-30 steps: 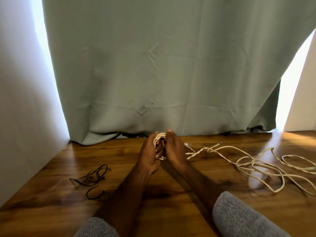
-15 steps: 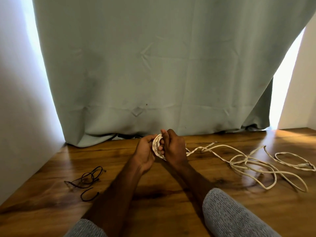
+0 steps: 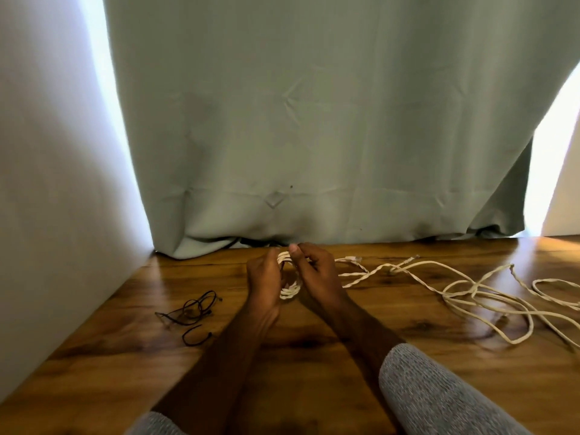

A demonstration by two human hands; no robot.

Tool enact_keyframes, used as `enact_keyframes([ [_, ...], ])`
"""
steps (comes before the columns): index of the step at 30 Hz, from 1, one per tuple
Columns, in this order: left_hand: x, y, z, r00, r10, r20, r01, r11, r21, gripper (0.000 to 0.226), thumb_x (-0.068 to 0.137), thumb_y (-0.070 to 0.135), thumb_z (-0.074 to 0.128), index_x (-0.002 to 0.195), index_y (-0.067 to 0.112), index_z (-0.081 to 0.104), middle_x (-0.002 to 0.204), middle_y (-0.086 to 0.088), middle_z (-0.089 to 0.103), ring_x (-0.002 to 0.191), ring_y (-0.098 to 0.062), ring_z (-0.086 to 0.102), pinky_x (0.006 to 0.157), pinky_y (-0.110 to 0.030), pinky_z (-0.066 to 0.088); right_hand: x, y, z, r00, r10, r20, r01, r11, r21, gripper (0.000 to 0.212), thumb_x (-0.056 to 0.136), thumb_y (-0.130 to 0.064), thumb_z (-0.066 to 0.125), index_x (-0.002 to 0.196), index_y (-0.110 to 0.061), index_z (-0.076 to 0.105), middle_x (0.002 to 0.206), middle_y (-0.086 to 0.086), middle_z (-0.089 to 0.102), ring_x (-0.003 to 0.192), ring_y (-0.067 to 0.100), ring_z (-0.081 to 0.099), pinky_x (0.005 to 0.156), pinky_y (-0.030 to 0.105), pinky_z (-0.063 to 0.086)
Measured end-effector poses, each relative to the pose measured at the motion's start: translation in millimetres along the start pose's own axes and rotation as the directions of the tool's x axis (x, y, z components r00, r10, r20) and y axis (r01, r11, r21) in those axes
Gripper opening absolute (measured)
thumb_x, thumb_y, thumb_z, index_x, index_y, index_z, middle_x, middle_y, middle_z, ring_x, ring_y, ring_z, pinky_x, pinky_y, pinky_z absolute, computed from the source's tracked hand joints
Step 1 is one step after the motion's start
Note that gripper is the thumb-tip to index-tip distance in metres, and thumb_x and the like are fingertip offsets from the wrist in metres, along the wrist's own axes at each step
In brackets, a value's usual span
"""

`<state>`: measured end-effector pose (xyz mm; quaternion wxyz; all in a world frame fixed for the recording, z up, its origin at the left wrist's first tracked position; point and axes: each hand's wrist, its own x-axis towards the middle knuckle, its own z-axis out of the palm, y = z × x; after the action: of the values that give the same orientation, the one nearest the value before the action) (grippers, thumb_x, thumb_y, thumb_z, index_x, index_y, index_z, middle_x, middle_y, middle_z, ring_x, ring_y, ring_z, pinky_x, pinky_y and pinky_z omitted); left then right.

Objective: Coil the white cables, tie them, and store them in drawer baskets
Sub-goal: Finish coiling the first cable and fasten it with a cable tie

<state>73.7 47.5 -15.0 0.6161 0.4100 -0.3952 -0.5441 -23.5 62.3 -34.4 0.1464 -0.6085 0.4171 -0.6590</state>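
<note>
A small coil of white cable (image 3: pixel 290 290) sits between my two hands above the wooden table (image 3: pixel 314 356). My left hand (image 3: pixel 263 277) grips the coil's left side. My right hand (image 3: pixel 314 271) pinches the cable at the coil's top right. From the coil the loose white cable (image 3: pixel 470 290) trails off to the right in several slack loops on the table. Part of the coil is hidden behind my fingers.
Thin black ties (image 3: pixel 194 309) lie on the table to the left of my arms. A grey-green curtain (image 3: pixel 314 136) hangs along the table's far edge. A white wall (image 3: pixel 47 183) closes the left side.
My hands have spread slightly and the coil shows more between them. The loose cable on the right has shifted a little.
</note>
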Motion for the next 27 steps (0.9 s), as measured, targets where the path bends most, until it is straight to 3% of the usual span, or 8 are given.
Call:
enact_keyframes([
  [3,4,17,-42,0.997,0.067,-0.040,-0.067,0.998,0.007,0.025,0.090,0.014,0.059,0.071,-0.003,0.066,0.064,-0.016,0.064,0.058,-0.026,0.062,0.055,-0.031,0.048,-10,-6,28,0.995,0.058,0.082,-0.066,0.993,0.096,0.032,0.104,-0.035,0.054,0.080,-0.024,0.073,0.075,-0.004,0.070,0.070,0.013,0.066,0.064,0.032,0.051],
  [6,3,41,-83,0.996,0.049,-0.078,-0.059,0.990,-0.127,0.033,0.092,0.012,0.057,0.060,0.008,0.055,0.043,-0.001,0.054,0.032,-0.013,0.049,0.039,-0.018,0.040,-18,-14,52,0.994,0.036,0.108,-0.046,0.995,0.089,0.033,0.104,-0.034,0.051,0.090,-0.017,0.075,0.086,0.000,0.074,0.081,0.016,0.070,0.073,0.035,0.056],
  [9,10,57,-128,0.991,-0.011,-0.134,-0.026,0.961,-0.275,0.035,0.092,0.020,0.056,0.058,0.016,0.044,0.041,0.002,0.037,0.026,-0.011,0.034,0.038,-0.016,0.033,-22,-19,64,0.992,-0.013,0.123,0.021,0.998,-0.066,0.022,0.102,-0.025,0.057,0.094,-0.017,0.076,0.091,-0.007,0.073,0.088,0.005,0.066,0.080,0.027,0.051],
  [12,17,61,-162,0.978,-0.048,-0.202,-0.027,0.934,-0.356,0.035,0.091,0.028,0.055,0.059,0.019,0.047,0.040,0.005,0.038,0.027,-0.010,0.035,0.042,-0.016,0.032,-30,-22,71,0.966,0.032,0.256,0.046,0.955,-0.293,0.012,0.098,-0.022,0.063,0.103,-0.021,0.074,0.100,-0.009,0.069,0.092,0.003,0.061,0.082,0.024,0.050],
  [15,15,65,-177,0.974,-0.039,-0.225,-0.070,0.886,-0.458,0.048,0.093,0.026,0.051,0.046,0.022,0.042,0.036,0.007,0.034,0.027,-0.010,0.033,0.043,-0.016,0.033,-36,-28,79,0.944,0.076,0.322,0.043,0.937,-0.347,0.014,0.098,-0.017,0.062,0.107,-0.021,0.072,0.105,-0.010,0.066,0.094,0.001,0.058,0.082,0.020,0.050],
  [20,18,69,-184,0.913,0.040,-0.405,-0.164,0.947,-0.276,0.034,0.091,0.013,0.052,0.057,0.011,0.050,0.042,0.002,0.044,0.030,-0.013,0.041,0.040,-0.018,0.036,-38,-36,102,0.912,0.131,0.388,0.035,0.920,-0.391,0.015,0.098,-0.023,0.061,0.108,-0.025,0.072,0.108,-0.008,0.068,0.098,0.005,0.059,0.087,0.031,0.054],
  [23,17,67,-184,0.893,0.100,-0.439,-0.197,0.963,-0.182,0.027,0.093,0.009,0.052,0.067,0.004,0.054,0.040,0.004,0.048,0.032,-0.010,0.046,0.038,-0.018,0.037,-36,-46,116,0.909,0.136,0.394,0.032,0.919,-0.393,0.019,0.098,-0.020,0.060,0.111,-0.024,0.073,0.110,-0.009,0.069,0.098,0.006,0.060,0.087,0.033,0.055],
  [27,19,63,-185,0.876,0.141,-0.461,-0.215,0.970,-0.112,0.018,0.095,0.009,0.050,0.084,0.000,0.061,0.062,-0.007,0.052,0.038,-0.007,0.050,0.037,-0.017,0.038,-29,-49,128,0.901,0.147,0.409,0.063,0.886,-0.458,0.031,0.090,-0.006,0.062,0.116,-0.021,0.072,0.118,-0.004,0.062,0.107,0.010,0.056,0.093,0.032,0.053],
])
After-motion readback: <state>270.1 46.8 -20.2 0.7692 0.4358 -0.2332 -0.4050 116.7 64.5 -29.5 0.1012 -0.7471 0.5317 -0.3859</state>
